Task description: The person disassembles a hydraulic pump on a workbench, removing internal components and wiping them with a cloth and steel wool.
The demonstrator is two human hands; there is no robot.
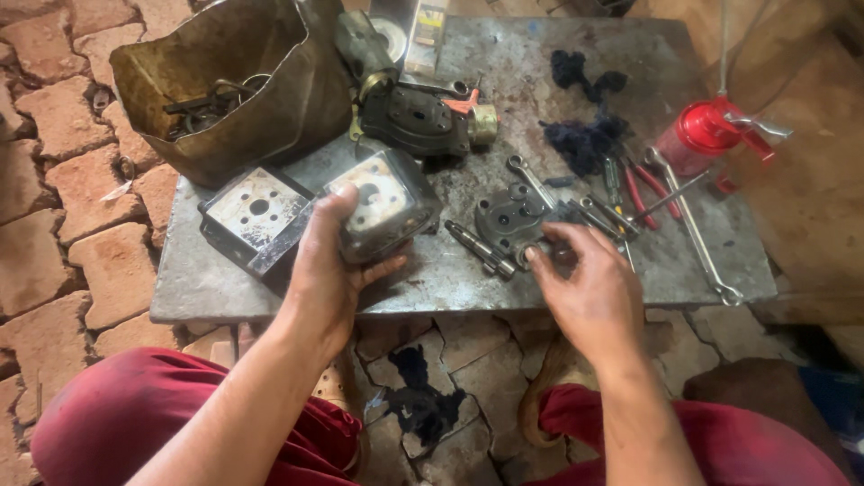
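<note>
On the grey stone slab [234, 288], taken as the landmark, a dented metal bucket [234, 85] of scrap is seen at the far left corner. Just right of it, a square metal plate [256, 214] lies flat near the slab's front edge. Beside that plate, a square metal housing [382, 205] is gripped by the left hand [328, 270], thumb over its top, fingers curled beneath. Further right, near mid-slab, a dark pump cover [508, 220] is touched by the right hand [589, 292], fingertips pinched on a small part. Wrenches [612, 216] and a red oil can [706, 135] lie towards the slab's right end.
</note>
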